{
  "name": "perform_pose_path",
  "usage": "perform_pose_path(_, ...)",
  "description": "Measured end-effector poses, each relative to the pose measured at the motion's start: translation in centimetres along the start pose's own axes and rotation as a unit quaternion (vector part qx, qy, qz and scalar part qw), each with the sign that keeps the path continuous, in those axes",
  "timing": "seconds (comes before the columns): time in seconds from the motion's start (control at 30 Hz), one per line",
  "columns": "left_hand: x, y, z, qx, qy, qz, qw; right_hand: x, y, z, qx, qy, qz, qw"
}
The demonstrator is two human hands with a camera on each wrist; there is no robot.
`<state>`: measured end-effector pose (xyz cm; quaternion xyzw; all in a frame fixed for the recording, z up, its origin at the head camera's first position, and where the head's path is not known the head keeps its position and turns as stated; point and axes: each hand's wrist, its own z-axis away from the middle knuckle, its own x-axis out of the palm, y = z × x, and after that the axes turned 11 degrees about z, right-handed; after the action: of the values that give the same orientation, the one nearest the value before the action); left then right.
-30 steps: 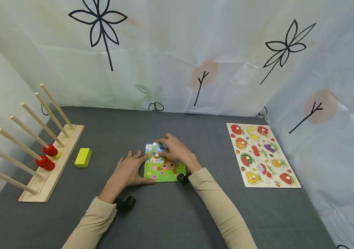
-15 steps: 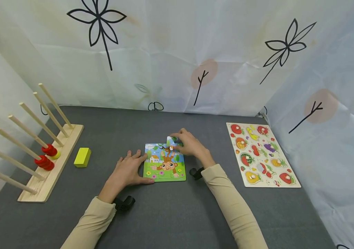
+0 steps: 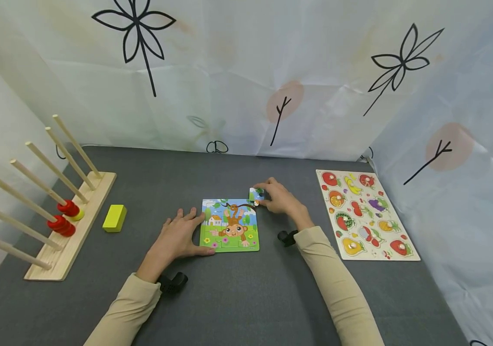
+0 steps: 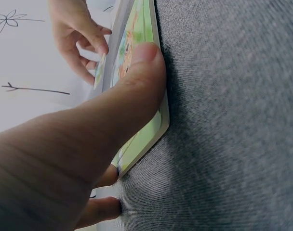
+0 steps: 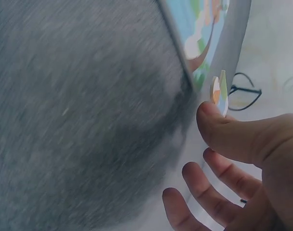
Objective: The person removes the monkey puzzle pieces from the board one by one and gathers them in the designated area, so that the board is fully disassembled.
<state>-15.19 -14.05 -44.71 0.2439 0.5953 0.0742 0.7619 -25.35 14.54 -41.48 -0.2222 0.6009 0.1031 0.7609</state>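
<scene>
A square monkey jigsaw puzzle (image 3: 229, 226) lies on the table in the head view, with a house, flowers and a branch in its picture. My left hand (image 3: 179, 235) steadies it with fingers spread: the thumb rests on the near left corner and fingertips touch the left edge, as the left wrist view (image 4: 132, 82) shows for the thumb. Beyond the puzzle's far right corner, my right hand (image 3: 281, 197) pinches a small blue-and-green puzzle piece (image 3: 253, 195) between thumb and index finger. In the right wrist view the piece (image 5: 221, 98) is held on edge; the other fingers are spread apart.
To the left stands a wooden peg rack (image 3: 77, 226) with red and yellow rings on two pegs. A yellow block (image 3: 115, 218) lies beside it. On the right is a fruit puzzle board (image 3: 367, 216). Printed fabric (image 3: 229, 72) hangs behind the grey table (image 3: 229, 298).
My right hand has moved right from over the puzzle's upper part, carrying the puzzle piece past the far right corner. The left hand has stayed at the puzzle's left edge.
</scene>
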Motion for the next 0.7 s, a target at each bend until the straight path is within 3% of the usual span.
perform_pose_path(0.7,-0.1,-0.1,0.1,0.003,-0.001,0.005,1.0000,0.8,2.1,0.4,0.022,-0.021,0.008,1.000)
